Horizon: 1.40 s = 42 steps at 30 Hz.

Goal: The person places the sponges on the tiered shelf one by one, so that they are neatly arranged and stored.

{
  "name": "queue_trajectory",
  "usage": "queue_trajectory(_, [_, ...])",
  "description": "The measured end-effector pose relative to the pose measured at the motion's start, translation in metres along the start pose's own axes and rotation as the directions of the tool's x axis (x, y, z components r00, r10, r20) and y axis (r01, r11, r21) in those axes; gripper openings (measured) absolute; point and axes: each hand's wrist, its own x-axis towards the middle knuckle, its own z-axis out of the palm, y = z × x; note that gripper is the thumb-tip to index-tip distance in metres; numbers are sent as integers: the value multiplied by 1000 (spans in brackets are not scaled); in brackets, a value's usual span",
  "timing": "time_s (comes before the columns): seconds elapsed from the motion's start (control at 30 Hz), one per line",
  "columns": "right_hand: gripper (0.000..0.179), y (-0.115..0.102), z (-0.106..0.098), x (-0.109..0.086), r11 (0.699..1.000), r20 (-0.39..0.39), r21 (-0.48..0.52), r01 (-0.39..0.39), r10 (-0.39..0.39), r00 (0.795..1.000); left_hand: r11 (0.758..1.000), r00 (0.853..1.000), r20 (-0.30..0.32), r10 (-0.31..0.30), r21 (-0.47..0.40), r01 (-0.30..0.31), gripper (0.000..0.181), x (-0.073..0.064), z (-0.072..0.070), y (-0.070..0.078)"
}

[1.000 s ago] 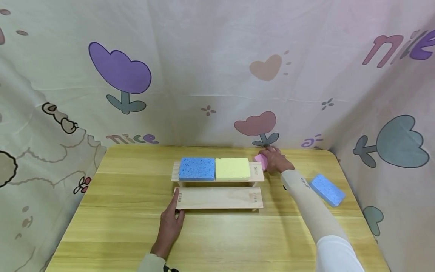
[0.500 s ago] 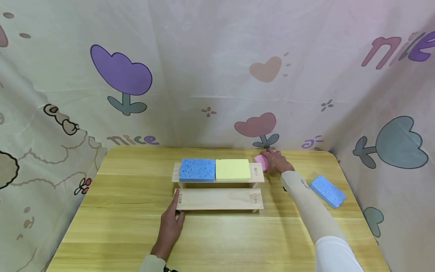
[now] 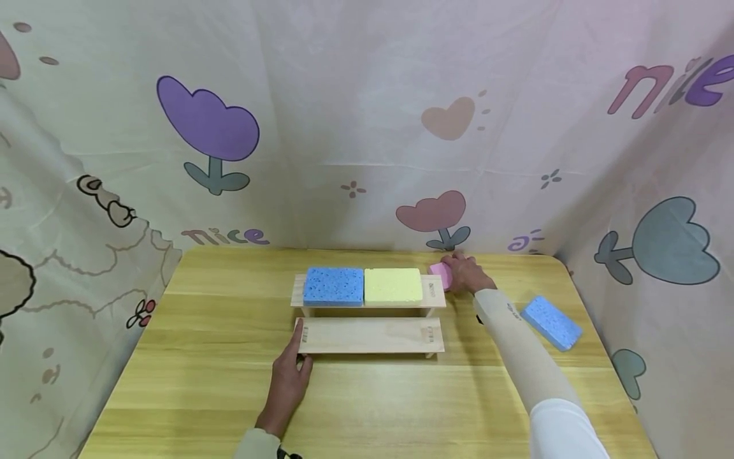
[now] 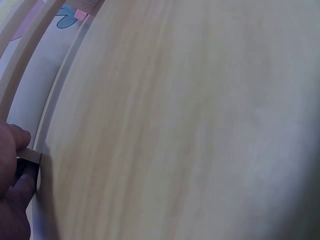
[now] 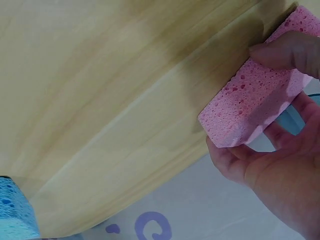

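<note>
At the table's back, my right hand (image 3: 469,274) grips a pink sponge (image 5: 245,95), thumb on one face and fingers on the other. The sponge stands on its long edge, just right of the rear step of a small wooden rack (image 3: 432,294). My left hand (image 3: 289,373) holds the left end of the lower front step (image 3: 369,335), index finger along its edge and thumb lower. On the rear step lie a blue sponge (image 3: 334,285) and a pale yellow sponge (image 3: 392,285), side by side. The front step is bare.
Another blue sponge (image 3: 552,323) lies at an angle on the right of the wooden table (image 3: 218,344), beside my right forearm (image 3: 518,344). A printed cloth (image 3: 321,127) hangs behind the table and along both sides.
The head view has shifted very slightly. Both hands keep their places, and the sponges have not visibly moved.
</note>
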Motion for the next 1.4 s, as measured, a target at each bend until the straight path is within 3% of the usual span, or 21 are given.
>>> queue_trajectory(0.33, [81, 9, 0, -12, 999, -21, 48, 16, -15, 1000, 1000, 1000, -14, 9, -9, -9, 80, -2, -1, 0])
queue_trajectory(0.57, [82, 15, -2, -22, 998, -10, 69, -14, 15, 1000, 998, 996, -60, 63, 1, -63, 78, -1, 4, 2])
queue_trajectory(1.4, [79, 16, -6, -43, 999, -56, 46, 28, -26, 998, 1000, 1000, 1, 2, -30, -2, 80, -3, 1, 0])
